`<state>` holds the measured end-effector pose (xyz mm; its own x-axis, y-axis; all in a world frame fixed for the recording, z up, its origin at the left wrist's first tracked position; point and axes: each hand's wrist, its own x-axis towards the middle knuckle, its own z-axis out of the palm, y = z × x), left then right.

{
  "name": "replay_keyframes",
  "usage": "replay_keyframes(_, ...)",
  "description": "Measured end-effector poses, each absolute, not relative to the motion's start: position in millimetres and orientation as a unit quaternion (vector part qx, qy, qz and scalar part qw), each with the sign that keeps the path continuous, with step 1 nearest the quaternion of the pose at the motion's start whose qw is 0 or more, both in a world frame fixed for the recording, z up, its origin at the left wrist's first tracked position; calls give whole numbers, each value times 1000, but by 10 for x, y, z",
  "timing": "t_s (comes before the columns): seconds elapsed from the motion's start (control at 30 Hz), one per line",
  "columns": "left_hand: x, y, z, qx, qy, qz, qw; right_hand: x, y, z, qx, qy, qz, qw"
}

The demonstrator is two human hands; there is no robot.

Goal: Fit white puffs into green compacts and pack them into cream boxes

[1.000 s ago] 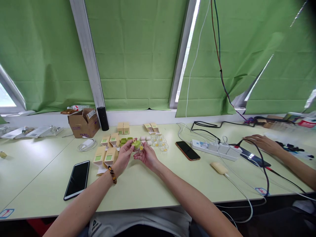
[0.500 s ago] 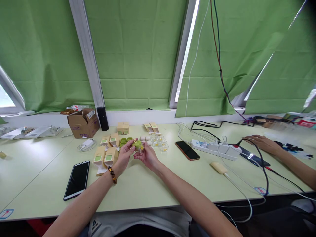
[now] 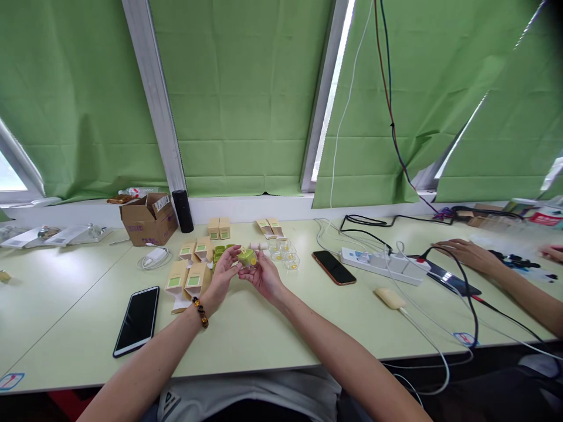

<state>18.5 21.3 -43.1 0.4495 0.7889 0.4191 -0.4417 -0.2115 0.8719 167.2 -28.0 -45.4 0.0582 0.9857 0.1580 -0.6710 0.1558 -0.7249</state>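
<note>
Both hands meet over the table at a small green and clear plastic container [image 3: 247,258] with a bit of yellow in it. My left hand [image 3: 224,272] has its fingers closed on its left side, and my right hand [image 3: 266,279] grips its right side. Behind my left fingers are several green plastic pieces [image 3: 219,252], partly hidden. Several clear cups with yellow centres [image 3: 288,256] stand just right of my right hand. White cylinders [image 3: 256,246] show behind my fingers. Small cardboard boxes with green labels [image 3: 197,279] stand left of my left hand.
A phone [image 3: 136,321] lies at left, another phone [image 3: 334,268] at right. Beyond it are a power strip [image 3: 382,264], loose cables and a cream-coloured device [image 3: 389,298]. A carton [image 3: 149,220] and black cylinder [image 3: 183,211] stand behind. Another person's hand [image 3: 466,255] rests at right.
The container has turned between my fingers, so more of its green body and yellow part shows. My hands have barely shifted. Another hand has come in at the far right edge.
</note>
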Motion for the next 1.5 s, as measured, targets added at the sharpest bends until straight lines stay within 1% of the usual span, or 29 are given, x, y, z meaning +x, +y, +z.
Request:
replay_keyframes(0.2, 190, 194, -413, 619, 178, 513, 568, 1664, -281, -436, -235, -312, 575, 719)
replay_keyframes(0.47, 247, 267, -504, 677, 186, 514, 494, 1610, -357, -370, -238, -348, 571, 704)
replay_keyframes(0.57, 244, 278, -514, 679, 195, 510, 490, 1599, -387, -363, -255, -379, 566, 686)
replay_keyframes(0.7, 236, 247, -479, 671, 201, 509, 500, 1593, -403, -369, -288, -424, 529, 677)
replay_keyframes(0.83, 232, 233, -439, 668, 210, 520, 489, 1595, -406, -358, -279, -433, 505, 693)
replay_keyframes(1.1, 226, 231, -424, 662, 212, 550, 463, 1606, -458, -334, -245, -437, 514, 697)
replay_keyframes(1.3, 215, 210, -404, 670, 226, 566, 424, 1571, -483, -360, -273, -492, 444, 698)
replay_keyframes(1.5, 188, 146, -416, 705, 263, 560, 347, 1503, -465, -428, -310, -492, 400, 708)
